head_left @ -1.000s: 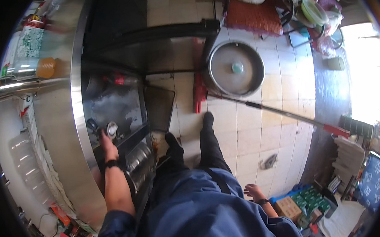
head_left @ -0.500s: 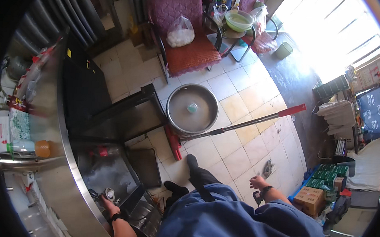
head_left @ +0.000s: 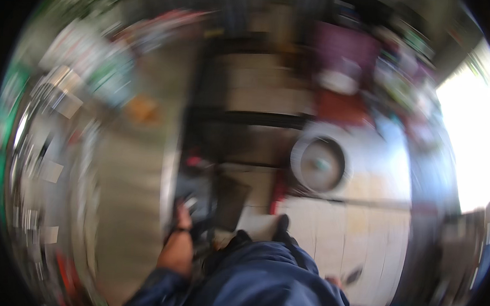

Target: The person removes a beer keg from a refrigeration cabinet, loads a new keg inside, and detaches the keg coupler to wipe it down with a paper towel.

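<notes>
The whole picture is smeared by motion. My left hand (head_left: 183, 215) reaches down beside the edge of a steel counter (head_left: 168, 182), into an open compartment beneath it. A small shiny metal piece (head_left: 190, 201) lies at its fingers; whether they grip it is too blurred to tell. Below the counter, a dark-framed door (head_left: 258, 119) stands open. Only part of my right hand (head_left: 335, 281) shows past my blue clothing, with its fingers smeared. It is nearest a small dark item (head_left: 353, 275) on the floor.
A round metal basin (head_left: 305, 164) with a pale green thing inside stands on the tiles ahead, a red-ended mop or squeegee (head_left: 278, 192) beside it. Beyond are a chair (head_left: 341, 105) with a white bag and a bright window (head_left: 462, 136). Goods crowd the counter at left.
My view has swung left, so the room appears shifted right and blurred. My left hand stays down by the compartment; my right hand is now mostly hidden by my clothing.
</notes>
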### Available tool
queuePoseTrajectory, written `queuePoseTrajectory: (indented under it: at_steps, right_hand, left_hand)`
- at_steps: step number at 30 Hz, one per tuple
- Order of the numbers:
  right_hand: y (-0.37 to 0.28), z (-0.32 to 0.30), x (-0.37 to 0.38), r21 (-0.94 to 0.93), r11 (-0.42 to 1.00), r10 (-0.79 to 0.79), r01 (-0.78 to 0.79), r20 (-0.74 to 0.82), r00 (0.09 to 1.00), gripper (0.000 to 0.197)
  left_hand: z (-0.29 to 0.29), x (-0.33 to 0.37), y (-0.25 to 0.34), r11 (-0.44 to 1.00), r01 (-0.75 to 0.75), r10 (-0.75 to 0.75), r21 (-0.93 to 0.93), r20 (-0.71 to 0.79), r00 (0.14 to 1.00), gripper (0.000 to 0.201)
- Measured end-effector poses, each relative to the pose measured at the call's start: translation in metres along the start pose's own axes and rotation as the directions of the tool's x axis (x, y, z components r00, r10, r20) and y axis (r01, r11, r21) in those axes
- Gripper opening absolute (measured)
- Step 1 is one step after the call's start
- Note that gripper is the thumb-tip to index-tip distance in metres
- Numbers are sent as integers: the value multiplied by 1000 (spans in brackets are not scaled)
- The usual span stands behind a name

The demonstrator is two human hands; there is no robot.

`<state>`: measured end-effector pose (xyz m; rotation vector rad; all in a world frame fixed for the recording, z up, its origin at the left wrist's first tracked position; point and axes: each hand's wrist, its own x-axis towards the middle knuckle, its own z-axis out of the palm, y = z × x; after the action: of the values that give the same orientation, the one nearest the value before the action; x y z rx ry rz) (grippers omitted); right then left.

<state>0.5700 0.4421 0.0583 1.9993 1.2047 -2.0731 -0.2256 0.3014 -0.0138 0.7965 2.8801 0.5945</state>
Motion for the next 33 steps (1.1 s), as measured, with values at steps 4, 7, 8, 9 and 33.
queuePoseTrajectory:
  at_steps: [4,7,8,9,33]
  right_hand:
    - [-107,-1,28,-221,967,115,-128,-74,991,20]
    - [-170,2,53,-440,895,76,-69,0,997,23]
    - [-185,6,55,-500,864,81,-55,29,996,23]
    - [-201,8,61,-550,834,67,-26,54,996,24]
    - [-401,79,165,-865,417,149,280,369,918,20]
  left_hand:
    - [-11,21,45,944,284,-287,167,-3,958,32]
    - [-49,9,61,637,673,-641,-376,226,733,32]
    - [-54,-4,53,629,683,-660,-373,208,722,32]
    - [-55,-9,53,625,677,-663,-389,195,723,32]
    - [-70,-39,84,610,506,-627,-609,19,779,34]
